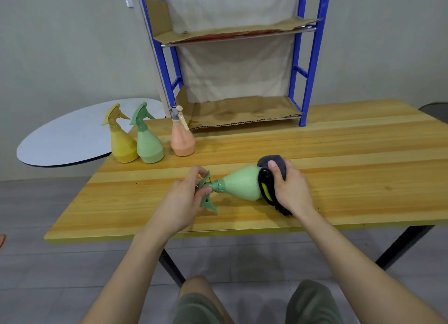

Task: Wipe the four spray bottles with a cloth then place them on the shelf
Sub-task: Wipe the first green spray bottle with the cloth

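Wooden boards, pale and yellow, made up the table (339, 139) in front of me, with grey wall behind and grey tiles below. At its far edge stood the shelf (312, 64), a blue frame with two levels lined in brown cardboard, both bare. Left of it, a white round board (72, 139) reached out past the table's corner.

Three bottles stood upright near the far left corner. The yellow bottle (122, 144) and the green bottle (149, 145) were touching side by side, and the peach bottle (182, 141) stood just to their right, a little apart, close to the lower shelf's left end.

The fourth bottle (242, 185), light green, lay on its side between my hands above the near middle of the table, its spray head to the left and its base to the right. My left hand (184, 202) gripped the spray head, fingers curled round the trigger and nozzle. My right hand (291, 190) held the cloth (274, 163), a dark grey bundle with a yellow and black patch, bunched against the bottle's base. My thumb lay on top of it and my fingers wrapped round the far side. Whether the bottle touched the table I could not tell.

My knees showed at the bottom, below the table edge.
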A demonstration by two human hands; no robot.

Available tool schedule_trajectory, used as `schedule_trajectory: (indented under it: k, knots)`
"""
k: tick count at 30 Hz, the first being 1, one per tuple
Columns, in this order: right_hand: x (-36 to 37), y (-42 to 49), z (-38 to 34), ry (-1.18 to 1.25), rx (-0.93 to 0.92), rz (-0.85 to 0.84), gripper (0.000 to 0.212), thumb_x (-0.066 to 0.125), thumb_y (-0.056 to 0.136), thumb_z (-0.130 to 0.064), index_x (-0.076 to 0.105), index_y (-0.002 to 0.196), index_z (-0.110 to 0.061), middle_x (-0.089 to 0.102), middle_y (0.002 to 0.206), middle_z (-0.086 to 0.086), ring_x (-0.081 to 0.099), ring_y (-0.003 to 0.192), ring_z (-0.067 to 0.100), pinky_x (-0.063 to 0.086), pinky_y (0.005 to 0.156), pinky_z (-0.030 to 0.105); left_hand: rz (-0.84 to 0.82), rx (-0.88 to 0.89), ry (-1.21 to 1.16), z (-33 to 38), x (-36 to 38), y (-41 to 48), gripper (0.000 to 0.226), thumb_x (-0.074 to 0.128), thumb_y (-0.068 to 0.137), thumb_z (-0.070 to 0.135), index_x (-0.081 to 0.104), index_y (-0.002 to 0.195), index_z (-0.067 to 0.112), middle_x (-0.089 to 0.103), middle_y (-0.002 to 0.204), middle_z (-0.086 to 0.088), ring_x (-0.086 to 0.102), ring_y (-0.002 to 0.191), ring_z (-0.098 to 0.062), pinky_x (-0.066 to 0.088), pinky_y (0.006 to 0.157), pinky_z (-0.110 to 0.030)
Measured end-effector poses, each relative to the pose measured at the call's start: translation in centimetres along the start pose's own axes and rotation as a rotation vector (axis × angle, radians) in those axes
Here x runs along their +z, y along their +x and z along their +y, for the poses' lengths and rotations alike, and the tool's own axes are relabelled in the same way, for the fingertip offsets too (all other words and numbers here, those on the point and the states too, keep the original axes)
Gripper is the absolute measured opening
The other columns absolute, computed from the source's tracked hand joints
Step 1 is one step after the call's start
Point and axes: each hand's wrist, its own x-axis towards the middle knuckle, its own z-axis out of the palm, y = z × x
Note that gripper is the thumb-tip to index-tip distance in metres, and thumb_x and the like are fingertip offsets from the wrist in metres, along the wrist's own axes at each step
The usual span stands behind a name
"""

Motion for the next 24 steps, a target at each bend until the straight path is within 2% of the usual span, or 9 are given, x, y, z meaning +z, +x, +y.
schedule_trajectory:
  k: [3, 7, 9, 11, 13, 15, 17, 20, 24]
  knots:
    - [0.6, -0.3, -0.1, -0.031, -0.013, 0.054, 0.041, 0.043, 0.109, -0.058, 0.06, 0.116, -0.022, 0.07, 0.087, -0.004, 0.067, 0.085, 0.028, 0.048, 0.07, 0.04, -0.041, -0.035, 0.021, -0.2, -0.5, 0.1, 0.031, 0.066, 0.107, 0.029, 0.041, 0.12, 0.041, 0.073, 0.122, 0.001, 0.072, 0.092, -0.017, 0.06, 0.082, -0.043]
    - [0.2, -0.6, -0.2, -0.063, -0.068, 0.045, 0.041, 0.043, 0.108, -0.059, 0.059, 0.117, -0.022, 0.07, 0.083, -0.004, 0.068, 0.078, 0.028, 0.05, 0.065, 0.041, -0.094, 0.026, 0.103, 0.8, -1.1, 0.7, 0.044, 0.07, 0.104, 0.027, 0.042, 0.137, 0.038, 0.074, 0.095, 0.007, 0.066, 0.084, -0.018, 0.058, 0.079, -0.045]
    - [-0.2, -1.0, -0.2, -0.183, -0.12, 0.066, 0.047, 0.043, 0.109, -0.059, 0.061, 0.126, -0.019, 0.07, 0.086, -0.002, 0.067, 0.077, 0.03, 0.048, 0.063, 0.04, -0.095, 0.011, 0.134, 1.2, -1.1, 1.3, 0.036, 0.072, 0.103, 0.031, 0.05, 0.131, 0.037, 0.07, 0.085, 0.005, 0.064, 0.08, -0.02, 0.056, 0.075, -0.046]
    - [-0.6, -1.4, -0.6, -0.287, -0.203, 0.15, 0.049, 0.046, 0.111, -0.054, 0.059, 0.139, -0.016, 0.073, 0.104, 0.005, 0.068, 0.09, 0.032, 0.05, 0.071, 0.04, -0.061, -0.062, 0.078, 1.0, -1.0, 1.9, 0.026, 0.071, 0.103, 0.033, 0.056, 0.124, 0.036, 0.071, 0.081, 0.008, 0.067, 0.081, -0.02, 0.055, 0.071, -0.042]
    - [-0.4, -1.8, -1.5, -0.339, -0.426, 0.191, 0.049, 0.05, 0.112, -0.049, 0.058, 0.146, -0.015, 0.071, 0.124, 0.008, 0.067, 0.108, 0.031, 0.052, 0.09, 0.043, -0.001, -0.141, -0.054, 1.2, -0.6, 2.4, 0.027, 0.071, 0.104, 0.034, 0.055, 0.125, 0.034, 0.074, 0.075, 0.011, 0.07, 0.076, -0.013, 0.051, 0.064, -0.032]
    - [0.9, -2.0, -2.4, -0.473, -0.715, 0.1, 0.056, 0.051, 0.109, -0.05, 0.056, 0.152, -0.015, 0.066, 0.142, 0.01, 0.062, 0.13, 0.032, 0.047, 0.111, 0.05, 0.024, -0.218, -0.127, 2.2, -0.4, 2.8, 0.029, 0.07, 0.104, 0.036, 0.053, 0.126, 0.028, 0.08, 0.078, 0.006, 0.07, 0.069, -0.011, 0.048, 0.06, -0.03]
    - [2.8, -2.2, -2.8, -0.628, -0.877, -0.034, 0.064, 0.051, 0.106, -0.052, 0.049, 0.16, -0.018, 0.054, 0.159, 0.013, 0.048, 0.15, 0.032, 0.034, 0.126, 0.054, 0.018, -0.329, -0.198, 2.5, -0.1, 3.3, 0.027, 0.069, 0.105, 0.037, 0.056, 0.125, 0.024, 0.082, 0.088, -0.003, 0.076, 0.078, -0.017, 0.059, 0.068, -0.038]
    - [3.1, -1.2, -2.7, -0.61, -0.938, -0.089, 0.069, 0.062, 0.102, -0.051, 0.047, 0.162, -0.019, 0.05, 0.162, 0.011, 0.045, 0.152, 0.029, 0.027, 0.13, 0.051, -0.001, -0.454, -0.379, 2.1, -0.3, 3.2, 0.027, 0.071, 0.104, 0.038, 0.059, 0.123, 0.023, 0.083, 0.098, -0.006, 0.081, 0.092, -0.022, 0.065, 0.088, -0.053]
    - [1.2, -0.7, -0.7, -0.384, -0.836, -0.027, 0.056, 0.069, 0.101, -0.039, 0.059, 0.152, -0.017, 0.059, 0.15, 0.007, 0.054, 0.14, 0.029, 0.04, 0.122, 0.045, -0.028, -0.441, -0.437, 1.3, -0.5, 2.4, 0.025, 0.07, 0.106, 0.034, 0.056, 0.122, 0.022, 0.085, 0.089, -0.004, 0.082, 0.091, -0.023, 0.064, 0.092, -0.055]
